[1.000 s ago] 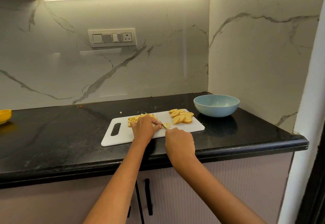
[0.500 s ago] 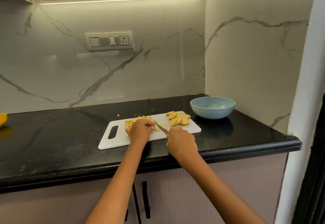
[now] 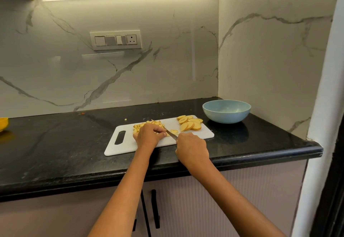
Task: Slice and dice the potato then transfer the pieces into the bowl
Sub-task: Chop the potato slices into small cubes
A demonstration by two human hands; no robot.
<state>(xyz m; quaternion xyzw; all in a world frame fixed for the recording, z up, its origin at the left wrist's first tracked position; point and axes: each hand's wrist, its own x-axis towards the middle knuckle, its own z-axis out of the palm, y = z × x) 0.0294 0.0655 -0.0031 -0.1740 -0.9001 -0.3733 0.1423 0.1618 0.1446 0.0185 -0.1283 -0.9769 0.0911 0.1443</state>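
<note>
A white cutting board [image 3: 128, 145] lies on the black counter. At its right end sits a pile of round potato slices [image 3: 190, 124]. Diced potato pieces [image 3: 147, 124] are heaped at the board's middle, partly hidden by my left hand [image 3: 148, 135], which presses down on potato there. My right hand [image 3: 191, 148] grips a knife [image 3: 170, 134] whose blade slants up and left toward my left fingers, next to a loose slice [image 3: 174, 131]. The light blue bowl [image 3: 226, 111] stands empty to the right of the board.
One small potato bit [image 3: 125, 119] lies on the counter [image 3: 55, 143] behind the board. A yellow object [image 3: 3, 123] shows at the far left edge. Marble walls close the back and right side. Cabinet doors with black handles [image 3: 155, 208] are below.
The knife blade has shifted between the frames, in a cutting motion beside my left fingers. The view has moved slightly. The slices and the bowl have not moved.
</note>
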